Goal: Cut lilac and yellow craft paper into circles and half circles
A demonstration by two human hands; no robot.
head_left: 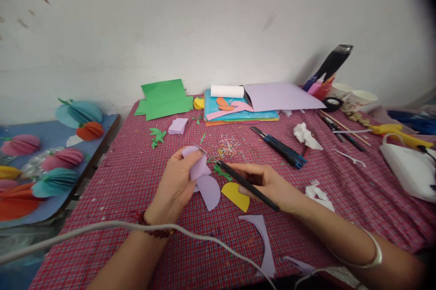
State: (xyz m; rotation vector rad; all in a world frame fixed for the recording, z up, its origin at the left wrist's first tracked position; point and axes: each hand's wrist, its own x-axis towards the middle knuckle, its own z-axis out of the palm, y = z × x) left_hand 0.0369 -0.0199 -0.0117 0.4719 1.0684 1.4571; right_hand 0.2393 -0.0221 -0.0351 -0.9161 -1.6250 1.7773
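My left hand (182,174) is closed, pinching a lilac paper piece (195,169) between thumb and fingers. Slim and black, a long-handled tool with a thin metal tip (250,185) lies in the grip of my right hand (265,181). Its tip meets the edge of the held paper. Just below my left fingers is a lilac half-round paper piece (209,192); whether it is joined to the held one I cannot tell. A yellow half-round paper (236,196) rests on the checked cloth (119,217) below the tool.
A pale cable (112,225) crosses in front of my left wrist. Beyond my hands lie paper shreds (230,147), a blue-handled cutter (281,147) and green sheets (166,99). Paper pumpkins (63,158) fill the left board. A yellow glue gun (397,133) sits right.
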